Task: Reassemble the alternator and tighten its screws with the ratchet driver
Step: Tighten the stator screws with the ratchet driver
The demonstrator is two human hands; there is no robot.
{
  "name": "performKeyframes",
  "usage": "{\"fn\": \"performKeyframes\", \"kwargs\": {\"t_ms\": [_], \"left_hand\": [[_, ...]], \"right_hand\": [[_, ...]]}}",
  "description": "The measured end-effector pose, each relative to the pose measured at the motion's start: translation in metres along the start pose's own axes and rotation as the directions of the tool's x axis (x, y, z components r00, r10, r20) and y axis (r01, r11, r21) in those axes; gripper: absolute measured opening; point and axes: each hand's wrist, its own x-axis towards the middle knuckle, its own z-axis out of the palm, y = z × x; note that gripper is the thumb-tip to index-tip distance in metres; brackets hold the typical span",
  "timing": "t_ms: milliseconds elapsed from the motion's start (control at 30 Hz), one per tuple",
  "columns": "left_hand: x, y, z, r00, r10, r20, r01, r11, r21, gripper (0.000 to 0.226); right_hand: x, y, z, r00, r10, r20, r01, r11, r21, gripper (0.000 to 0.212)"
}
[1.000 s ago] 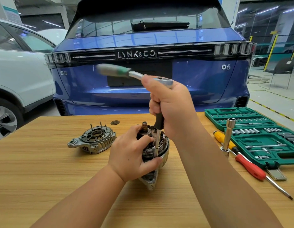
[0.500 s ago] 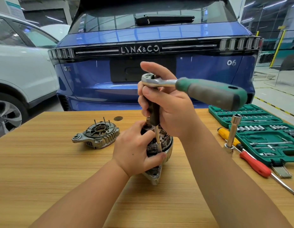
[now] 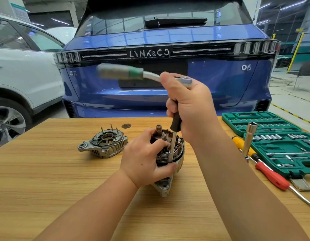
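The open alternator body (image 3: 176, 153) stands on the wooden table (image 3: 46, 171), its copper windings and shaft showing. My left hand (image 3: 143, 159) grips it from the left side. Above it, my right hand (image 3: 189, 105) grips the black extension and head of the ratchet driver (image 3: 126, 73), whose grey-green handle points left and is blurred. The chrome socket shaft (image 3: 172, 146) runs straight down into the rim of the body. The separate alternator end cover (image 3: 103, 143) lies to the left with its studs pointing up.
A green socket set case (image 3: 275, 141) lies open at the right. A tall chrome socket (image 3: 249, 138) stands before it, beside yellow (image 3: 241, 141) and red (image 3: 270, 176) screwdrivers. A blue car (image 3: 168, 66) stands behind the table, a white car (image 3: 20, 75) at the left.
The ratchet handle has swung from pointing right half a second ago back round to the left. Both hands and the alternator body have stayed in place.
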Motion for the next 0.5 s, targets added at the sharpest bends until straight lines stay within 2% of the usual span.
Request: {"fn": "performKeyframes", "kwargs": {"t_ms": [67,133,233,400,500], "left_hand": [[0.0,0.0,0.0,1.0,0.003,0.002,-0.003,1.0,0.001,0.059],[0.0,-0.001,-0.001,1.0,0.004,0.003,-0.004,1.0,-0.001,0.059],[-0.001,-0.001,0.0,1.0,0.008,-0.012,-0.008,1.0,-0.006,0.058],[0.0,0.001,0.0,0.999,0.014,-0.047,-0.015,1.0,-0.005,0.056],[0.0,0.0,0.0,0.998,0.016,-0.052,-0.016,1.0,0.0,0.056]], "right_hand": [[0.001,-0.001,-0.005,0.999,0.036,-0.029,-0.036,0.999,0.001,0.016],[0.001,-0.003,-0.01,0.983,0.137,0.126,-0.154,0.978,0.143,0.01],[0.002,0.001,-0.015,0.921,0.151,0.358,-0.275,0.904,0.327,0.027],[0.001,0.013,-0.006,0.897,-0.108,0.429,-0.004,0.968,0.252,0.041],[0.001,0.014,-0.007,0.868,-0.145,0.475,0.0,0.957,0.291,0.037]]}}
